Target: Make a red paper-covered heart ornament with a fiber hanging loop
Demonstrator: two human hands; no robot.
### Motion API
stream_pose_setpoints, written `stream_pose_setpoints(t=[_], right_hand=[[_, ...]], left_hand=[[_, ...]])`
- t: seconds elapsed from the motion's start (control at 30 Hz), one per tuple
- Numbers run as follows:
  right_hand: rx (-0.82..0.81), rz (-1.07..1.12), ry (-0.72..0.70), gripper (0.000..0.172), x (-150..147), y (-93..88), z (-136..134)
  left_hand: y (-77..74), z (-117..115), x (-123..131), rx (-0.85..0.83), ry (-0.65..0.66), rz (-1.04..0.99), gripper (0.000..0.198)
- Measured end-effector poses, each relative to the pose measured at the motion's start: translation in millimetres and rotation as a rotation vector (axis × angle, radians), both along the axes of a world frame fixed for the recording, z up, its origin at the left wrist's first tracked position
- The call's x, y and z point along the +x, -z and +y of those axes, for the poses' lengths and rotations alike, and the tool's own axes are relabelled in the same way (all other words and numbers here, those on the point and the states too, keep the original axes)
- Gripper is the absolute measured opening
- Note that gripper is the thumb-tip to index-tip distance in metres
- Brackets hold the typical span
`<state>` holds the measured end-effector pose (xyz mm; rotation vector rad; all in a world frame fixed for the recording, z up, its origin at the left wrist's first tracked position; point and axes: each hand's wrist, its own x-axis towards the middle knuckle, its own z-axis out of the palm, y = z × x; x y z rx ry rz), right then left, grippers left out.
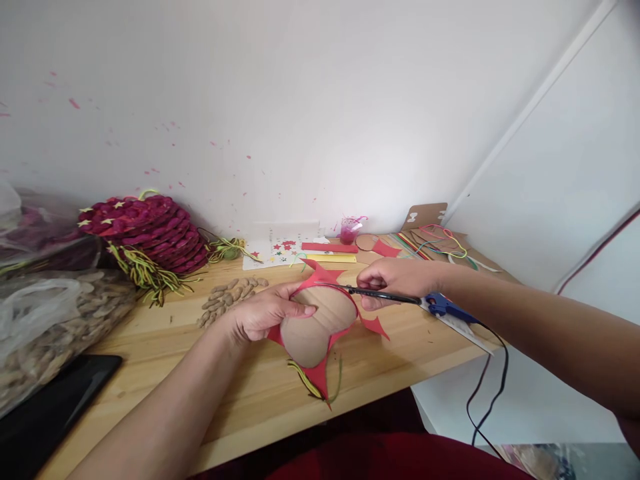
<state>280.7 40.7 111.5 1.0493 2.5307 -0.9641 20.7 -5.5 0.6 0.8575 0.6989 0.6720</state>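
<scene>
My left hand (270,311) pinches the left edge of a heart-shaped piece of brown cardboard (320,320), thumb on top. Red paper or felt (317,380) backs the cardboard and sticks out past its outline in pointed scraps. In my right hand (387,280) is a pair of scissors (383,294) with dark handles, the blades lying along the upper edge of the heart at the red border. A trimmed red scrap (375,327) juts out to the right of the heart. Yellow-green yarn (306,380) lies by its lower tip.
A blue glue gun (450,309) with a black cord sits at the table's right edge. Peanuts (227,300) lie left of my hand, near a plastic bag (45,327) and a black tablet-like slab (60,407). A magenta braided piece (145,230) and a pink cup (350,231) stand behind.
</scene>
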Motion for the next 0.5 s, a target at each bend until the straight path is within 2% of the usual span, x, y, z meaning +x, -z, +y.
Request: stream_pose_setpoints(t=[0.3, 0.5], right_hand=[[0.105, -0.018, -0.007, 0.044, -1.7, 9.8, 5.4], [0.121, -0.058, 0.023, 0.046, -3.2, 6.2, 3.6]], left_hand=[[-1.2, 0.1, 1.5, 0.012, -0.005, 0.017, 0.075], [1.1, 0.4, 1.2, 0.019, 0.022, -0.006, 0.071]])
